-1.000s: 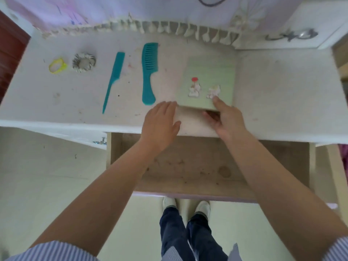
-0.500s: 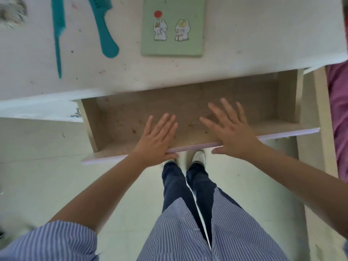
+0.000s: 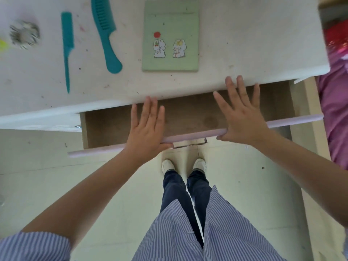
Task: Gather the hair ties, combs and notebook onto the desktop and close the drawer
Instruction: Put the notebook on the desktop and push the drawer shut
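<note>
A green notebook [image 3: 170, 36] with rabbit stickers lies on the white desktop [image 3: 244, 34]. Left of it lie a wide teal comb [image 3: 107, 34] and a thin teal tail comb [image 3: 67, 48]. Further left are a grey patterned hair tie [image 3: 24, 36] and a yellow hair tie [image 3: 2, 47] at the frame's edge. Below the desktop the wooden drawer [image 3: 188, 117] stands partly open with a bare bottom. My left hand [image 3: 146, 130] and my right hand [image 3: 243, 115] rest flat, fingers spread, on its lilac front edge [image 3: 293, 119].
My legs and white shoes [image 3: 183, 165] stand on the pale floor below the drawer. Pink fabric [image 3: 335, 102] is at the right, beside a wooden upright [image 3: 312, 102]. A metal handle [image 3: 189, 145] shows under the drawer front.
Both hands left the notebook on the desktop and came down onto the drawer front. The drawer has since slid further in, so less of its inside shows.
</note>
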Motion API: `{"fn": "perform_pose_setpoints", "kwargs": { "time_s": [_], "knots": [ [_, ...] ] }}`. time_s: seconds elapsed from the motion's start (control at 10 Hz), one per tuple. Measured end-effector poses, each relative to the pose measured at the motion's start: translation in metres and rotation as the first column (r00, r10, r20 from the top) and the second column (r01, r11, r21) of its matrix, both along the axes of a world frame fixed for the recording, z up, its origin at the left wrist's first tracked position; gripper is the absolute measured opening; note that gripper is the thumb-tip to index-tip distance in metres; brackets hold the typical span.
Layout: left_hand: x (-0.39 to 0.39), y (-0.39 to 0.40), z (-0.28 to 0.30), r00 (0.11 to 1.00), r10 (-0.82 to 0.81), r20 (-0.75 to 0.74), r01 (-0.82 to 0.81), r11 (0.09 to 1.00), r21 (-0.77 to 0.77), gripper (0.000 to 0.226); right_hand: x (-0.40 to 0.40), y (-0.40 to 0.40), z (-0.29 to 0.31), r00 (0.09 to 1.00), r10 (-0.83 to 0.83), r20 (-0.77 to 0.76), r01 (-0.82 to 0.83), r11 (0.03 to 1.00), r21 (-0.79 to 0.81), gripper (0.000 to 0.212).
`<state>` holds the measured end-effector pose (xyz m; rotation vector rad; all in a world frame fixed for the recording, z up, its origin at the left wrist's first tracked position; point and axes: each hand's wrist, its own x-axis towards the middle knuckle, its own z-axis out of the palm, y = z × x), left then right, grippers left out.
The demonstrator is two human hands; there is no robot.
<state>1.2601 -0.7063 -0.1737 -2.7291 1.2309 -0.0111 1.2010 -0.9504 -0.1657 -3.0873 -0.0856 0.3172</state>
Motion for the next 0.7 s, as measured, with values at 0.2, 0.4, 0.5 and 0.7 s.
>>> {"fn": "perform_pose_setpoints", "kwargs": {
  "time_s": [0.2,0.4,0.5,0.7],
  "knots": [
    [0.05,-0.029,0.014,0.952,0.252,-0.176,-0.263,0.964,-0.041,0.076,0.058,-0.006,0.004,0.977,-0.182,0.11,0.18,0.983,0.027,0.093],
    [0.066,-0.024,0.018,0.941,0.226,-0.253,-0.282,0.934,-0.217,0.05,0.062,-0.001,0.004,0.958,-0.241,0.153,0.23,0.969,0.087,0.078],
    [0.068,-0.027,0.015,0.909,0.304,-0.286,-0.382,0.882,-0.275,0.056,0.067,-0.004,0.017,0.982,-0.19,-0.018,0.19,0.966,0.174,0.075],
    [0.059,-0.038,0.002,0.834,0.475,-0.281,-0.545,0.788,-0.286,0.064,0.07,-0.03,0.11,0.934,-0.355,0.038,0.089,0.334,0.938,0.02]
  ]
}}
